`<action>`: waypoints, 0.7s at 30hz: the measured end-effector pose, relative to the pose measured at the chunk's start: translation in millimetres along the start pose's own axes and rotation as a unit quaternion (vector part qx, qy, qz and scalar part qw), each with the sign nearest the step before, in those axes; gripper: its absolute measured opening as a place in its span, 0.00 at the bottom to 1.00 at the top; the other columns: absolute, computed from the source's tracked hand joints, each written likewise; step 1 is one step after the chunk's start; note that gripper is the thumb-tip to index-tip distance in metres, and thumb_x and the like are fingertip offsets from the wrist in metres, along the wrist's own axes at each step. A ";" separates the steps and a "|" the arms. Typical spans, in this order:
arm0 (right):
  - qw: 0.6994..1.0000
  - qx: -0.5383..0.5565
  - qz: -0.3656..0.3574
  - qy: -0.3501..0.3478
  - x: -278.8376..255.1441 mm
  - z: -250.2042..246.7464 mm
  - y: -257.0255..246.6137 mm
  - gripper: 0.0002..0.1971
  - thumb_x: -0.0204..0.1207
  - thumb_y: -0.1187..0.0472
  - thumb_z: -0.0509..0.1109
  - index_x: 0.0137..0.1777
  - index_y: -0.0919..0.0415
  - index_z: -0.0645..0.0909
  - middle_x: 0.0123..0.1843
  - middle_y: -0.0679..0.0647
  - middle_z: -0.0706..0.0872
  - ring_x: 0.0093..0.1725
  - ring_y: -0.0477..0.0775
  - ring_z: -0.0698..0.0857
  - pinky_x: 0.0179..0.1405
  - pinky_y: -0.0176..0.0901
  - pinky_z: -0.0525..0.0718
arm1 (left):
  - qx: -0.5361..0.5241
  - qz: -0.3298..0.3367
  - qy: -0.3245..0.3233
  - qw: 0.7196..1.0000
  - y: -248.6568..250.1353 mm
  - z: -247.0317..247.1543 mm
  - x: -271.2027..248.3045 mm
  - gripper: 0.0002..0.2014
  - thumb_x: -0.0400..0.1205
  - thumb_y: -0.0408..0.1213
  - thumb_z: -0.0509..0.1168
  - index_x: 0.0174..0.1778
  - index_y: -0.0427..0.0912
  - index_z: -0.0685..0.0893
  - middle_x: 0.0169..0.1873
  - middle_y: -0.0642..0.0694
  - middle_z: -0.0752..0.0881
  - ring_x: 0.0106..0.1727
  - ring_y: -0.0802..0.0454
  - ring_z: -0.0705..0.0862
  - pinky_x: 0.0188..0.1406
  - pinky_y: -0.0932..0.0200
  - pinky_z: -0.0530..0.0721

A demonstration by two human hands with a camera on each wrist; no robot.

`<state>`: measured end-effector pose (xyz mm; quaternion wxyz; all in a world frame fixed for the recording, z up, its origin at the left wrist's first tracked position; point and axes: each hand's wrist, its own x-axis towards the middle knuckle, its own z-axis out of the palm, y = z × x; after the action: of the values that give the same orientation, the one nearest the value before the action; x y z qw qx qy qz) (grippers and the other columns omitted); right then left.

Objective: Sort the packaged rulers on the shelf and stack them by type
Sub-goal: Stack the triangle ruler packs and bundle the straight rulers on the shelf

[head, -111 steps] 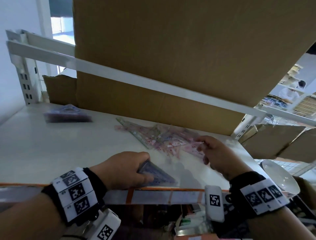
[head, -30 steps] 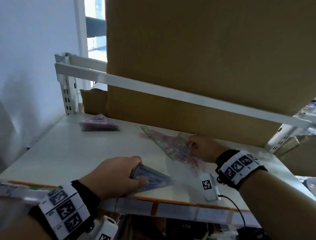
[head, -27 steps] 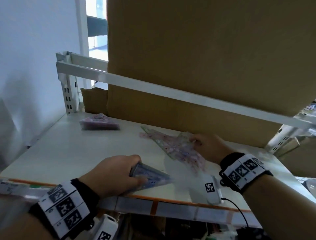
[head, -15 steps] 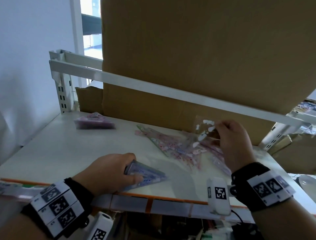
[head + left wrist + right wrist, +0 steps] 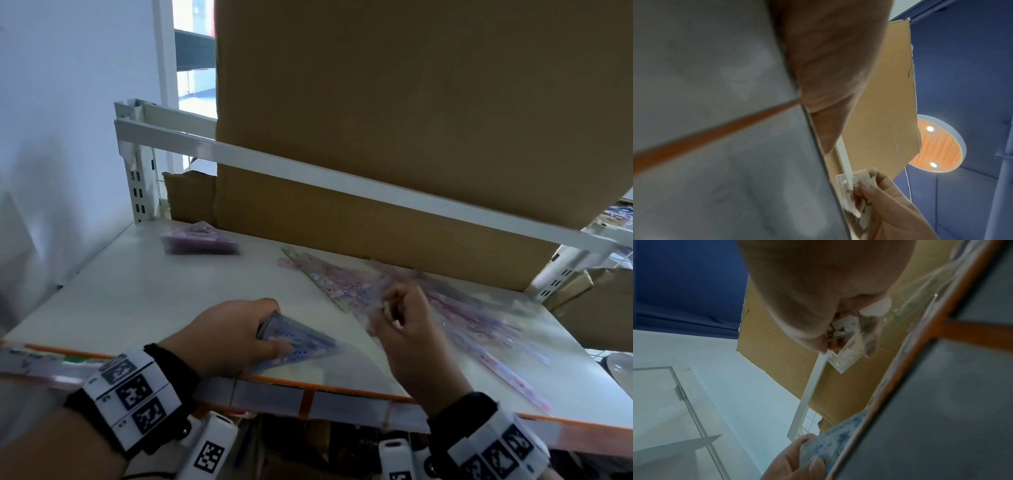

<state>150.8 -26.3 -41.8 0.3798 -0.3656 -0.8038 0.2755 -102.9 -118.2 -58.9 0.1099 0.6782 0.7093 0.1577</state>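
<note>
At six o'clock, at the shelf [image 5: 137,301] front edge, my left hand [image 5: 226,334] grips a stack of blue triangular packaged rulers [image 5: 294,342]. At three o'clock, my right hand [image 5: 407,329] pinches a clear packaged ruler [image 5: 846,352] in its fingers. Pink packaged rulers [image 5: 455,308] lie scattered beyond at one o'clock. A purple stack [image 5: 198,240] rests at eleven o'clock by the cardboard box [image 5: 394,102].

A white shelf [image 5: 120,294] seen from above. At 6 o'clock the left hand [image 5: 226,337] grips a blue triangular ruler pack [image 5: 294,342]. At 4 o'clock the right hand [image 5: 407,329] pinches a clear packet over scattered pink rulers [image 5: 342,284]. At 10 o'clock, a purple stack [image 5: 198,240].
</note>
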 end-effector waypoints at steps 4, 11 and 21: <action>0.997 -0.036 0.020 -0.071 -16.2 8.5 4.7 0.12 0.78 0.58 0.71 0.37 0.46 0.71 0.40 0.45 0.80 0.41 0.42 0.80 0.39 0.35 0.80 | -0.040 0.000 0.004 0.999 -2.3 -0.3 -0.3 0.18 0.72 0.66 0.67 0.44 0.60 0.72 0.35 0.59 0.81 0.37 0.66 0.78 0.29 0.67 0.68; 0.978 -0.180 -0.016 -0.104 -17.3 20.5 -5.1 0.18 0.78 0.45 0.68 0.35 0.46 0.61 0.36 0.46 0.73 0.38 0.44 0.73 0.35 0.48 0.74 | -0.053 0.000 0.007 0.999 -3.9 1.1 1.7 0.20 0.71 0.68 0.68 0.48 0.61 0.72 0.35 0.61 0.81 0.37 0.66 0.78 0.30 0.68 0.70; 0.945 -0.178 -0.191 -0.199 1.6 49.8 -23.0 0.07 0.76 0.58 0.72 0.51 0.52 0.80 0.55 0.47 0.78 0.56 0.49 0.76 0.56 0.38 0.72 | -0.050 0.014 -0.020 0.998 -5.8 0.1 3.0 0.21 0.70 0.66 0.71 0.50 0.62 0.72 0.40 0.59 0.81 0.41 0.60 0.79 0.35 0.63 0.74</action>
<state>100.9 -46.5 -52.5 0.1862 -0.2047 -0.9538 0.1170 -108.4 -115.4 -61.0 0.1550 0.6849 0.6885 0.1810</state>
